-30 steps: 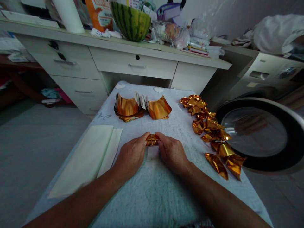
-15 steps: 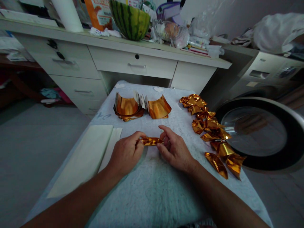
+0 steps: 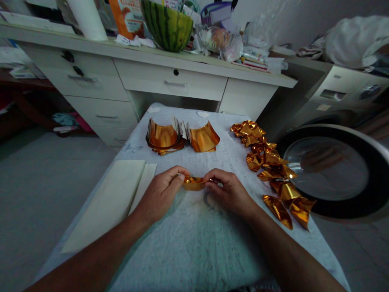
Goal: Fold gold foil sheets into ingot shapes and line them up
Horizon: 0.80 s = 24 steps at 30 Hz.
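Between my hands, just over the cloth-covered table, is a small folded piece of gold foil paper (image 3: pixel 193 183), shaped like a little boat. My left hand (image 3: pixel 164 190) pinches its left end between thumb and fingers. At its right end my right hand (image 3: pixel 229 190) closes on the pointed tip. Beyond them lie two curved stacks of gold foil sheets (image 3: pixel 164 137), the right stack (image 3: pixel 203 138) beside the left one. To the right runs a row of several folded gold foil pieces (image 3: pixel 263 160).
Folded pale paper sheets (image 3: pixel 112 198) lie at the table's left. Behind stands a white drawer desk (image 3: pixel 170 77) bearing a cut watermelon (image 3: pixel 167 26) and clutter. An open round washing machine door (image 3: pixel 331 170) juts close to the table's right edge.
My right fingers have closed onto the right end of the gold foil paper, where they were looser before. The piece has tipped, showing more of its front side.
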Motion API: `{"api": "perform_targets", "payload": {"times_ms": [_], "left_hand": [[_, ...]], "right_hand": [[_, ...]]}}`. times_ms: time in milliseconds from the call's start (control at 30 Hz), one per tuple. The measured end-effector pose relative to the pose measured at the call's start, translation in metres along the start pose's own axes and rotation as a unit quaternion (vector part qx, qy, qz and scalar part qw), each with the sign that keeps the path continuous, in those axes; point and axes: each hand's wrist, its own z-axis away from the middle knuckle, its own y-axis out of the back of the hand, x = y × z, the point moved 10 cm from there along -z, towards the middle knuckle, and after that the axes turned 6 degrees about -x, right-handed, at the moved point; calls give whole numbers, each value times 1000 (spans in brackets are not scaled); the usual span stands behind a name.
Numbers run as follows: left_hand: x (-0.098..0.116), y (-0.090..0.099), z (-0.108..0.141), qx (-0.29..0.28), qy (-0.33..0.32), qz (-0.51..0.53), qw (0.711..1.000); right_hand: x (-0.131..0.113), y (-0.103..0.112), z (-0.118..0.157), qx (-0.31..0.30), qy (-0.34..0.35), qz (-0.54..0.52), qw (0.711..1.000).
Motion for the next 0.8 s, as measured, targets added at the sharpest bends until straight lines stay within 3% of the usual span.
{"api": "perform_targets", "payload": {"times_ms": [133,267,400,500,633,800], "left_hand": [[2,-10,0,-49,-14,95,994],[1,-19,0,-104,-6,193,976],[-2,-20,-1,-101,0,280,955],[-3,-24,-1,-99,14,360,928],[-3,-29,-3,-102,25,423,900],[-12,-29,-4,-99,26,408,907]], "right_hand": [[24,-1,1,-11,-93,-227,969],[35,-3,3,-18,-134,-340,931],[35,-7,6,-36,-146,-427,892],[32,-9,7,-50,-138,-470,870],[30,-13,8,-69,-127,-485,862],[32,-16,8,-75,-120,-485,863]]}}
